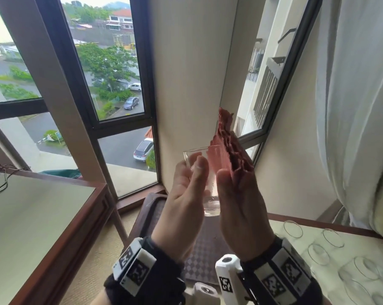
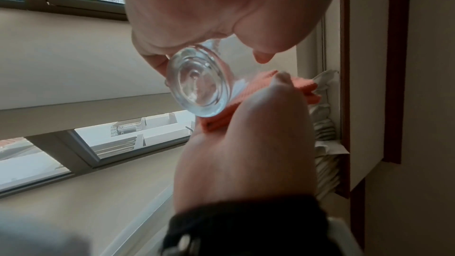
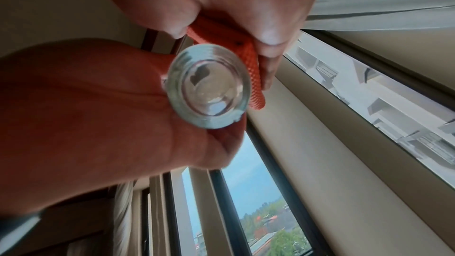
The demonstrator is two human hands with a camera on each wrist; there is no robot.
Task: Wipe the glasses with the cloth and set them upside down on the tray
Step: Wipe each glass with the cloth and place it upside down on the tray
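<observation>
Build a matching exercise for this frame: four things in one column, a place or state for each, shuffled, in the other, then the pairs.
Things
1. drinking glass
2. pink cloth
3. wooden tray
4. row of glasses

Places or states
A. standing on the table at the right, rims up
B. held up in the air, rim up, in the left hand
C. low down beneath both hands, no glass visible on it
D. folded, pressed against the held glass by the right hand

Pairs: 1-B, 2-D, 3-C, 4-A
</observation>
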